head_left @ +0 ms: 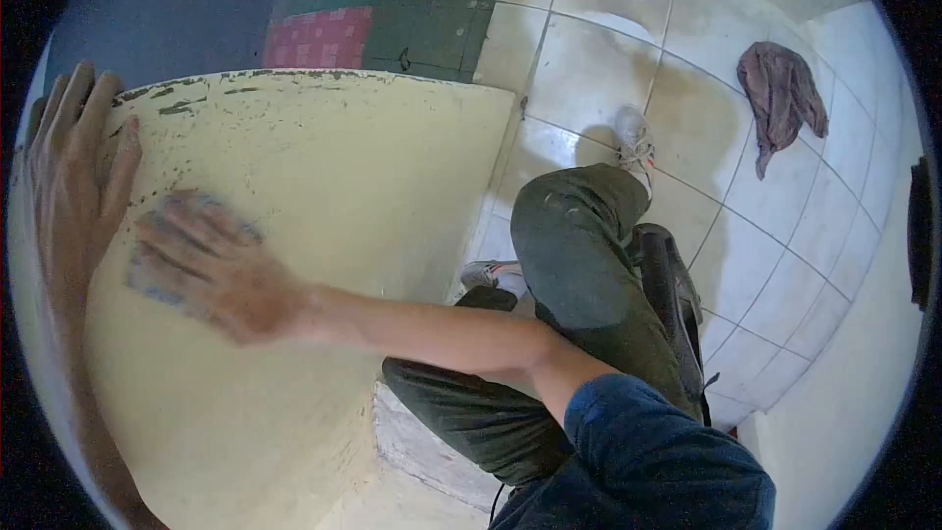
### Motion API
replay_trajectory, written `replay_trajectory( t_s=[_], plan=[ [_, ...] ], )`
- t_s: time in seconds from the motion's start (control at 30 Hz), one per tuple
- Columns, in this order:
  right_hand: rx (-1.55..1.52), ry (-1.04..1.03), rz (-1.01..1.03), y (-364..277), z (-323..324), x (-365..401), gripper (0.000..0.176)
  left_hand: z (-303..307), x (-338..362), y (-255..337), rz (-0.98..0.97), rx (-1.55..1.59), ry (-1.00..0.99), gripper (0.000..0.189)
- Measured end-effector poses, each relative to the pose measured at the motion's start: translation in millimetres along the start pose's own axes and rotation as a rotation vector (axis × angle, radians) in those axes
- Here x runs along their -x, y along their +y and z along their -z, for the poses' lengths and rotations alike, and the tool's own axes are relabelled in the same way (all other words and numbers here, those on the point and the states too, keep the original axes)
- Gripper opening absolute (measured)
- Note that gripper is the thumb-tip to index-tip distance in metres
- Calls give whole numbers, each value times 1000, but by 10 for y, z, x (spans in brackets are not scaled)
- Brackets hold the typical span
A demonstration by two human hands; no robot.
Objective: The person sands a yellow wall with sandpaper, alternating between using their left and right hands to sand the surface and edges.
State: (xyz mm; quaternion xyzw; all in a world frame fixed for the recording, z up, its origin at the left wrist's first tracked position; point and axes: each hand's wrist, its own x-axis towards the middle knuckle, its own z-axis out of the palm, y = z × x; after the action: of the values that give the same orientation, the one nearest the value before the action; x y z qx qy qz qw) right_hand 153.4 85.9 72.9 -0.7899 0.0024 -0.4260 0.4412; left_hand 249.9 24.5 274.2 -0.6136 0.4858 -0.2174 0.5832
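My right hand [231, 280] presses a blue-grey patterned cloth or pad [147, 280] flat against a cream-yellow painted surface [324, 186]. Motion blurs both the hand and the pad, so the pad's exact kind does not show. At the far left, my left hand [78, 167] lies with its fingers stretched out by the surface's worn upper edge, holding nothing. Dark chips and scraped spots mark the paint between the two hands and along that edge.
White floor tiles [599, 59] with brownish wet-looking patches lie to the right. A crumpled brown rag [780, 98] rests on them. My bent legs in green trousers [589, 255] are beside the surface. Beyond its edge is a dark green and blue area with a pink checked patch [319, 39].
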Motion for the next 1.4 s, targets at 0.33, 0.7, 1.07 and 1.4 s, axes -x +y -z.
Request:
replay_trajectory(
  t_s=[0.33,0.7,1.07,1.4],
  plan=[
    [-148,388,-831,1206,-1005,881,64,-117,21,21,-7,2,75,31],
    [-448,415,-1229,2117,-769,1249,58,127,-78,80,51,156,-86,36],
    [-143,420,-282,1459,-561,321,58,61,51,-23,-74,252,30,38],
    [-253,294,-296,548,-146,-245,54,61,741,-240,-69,32,-5,64]
  ],
)
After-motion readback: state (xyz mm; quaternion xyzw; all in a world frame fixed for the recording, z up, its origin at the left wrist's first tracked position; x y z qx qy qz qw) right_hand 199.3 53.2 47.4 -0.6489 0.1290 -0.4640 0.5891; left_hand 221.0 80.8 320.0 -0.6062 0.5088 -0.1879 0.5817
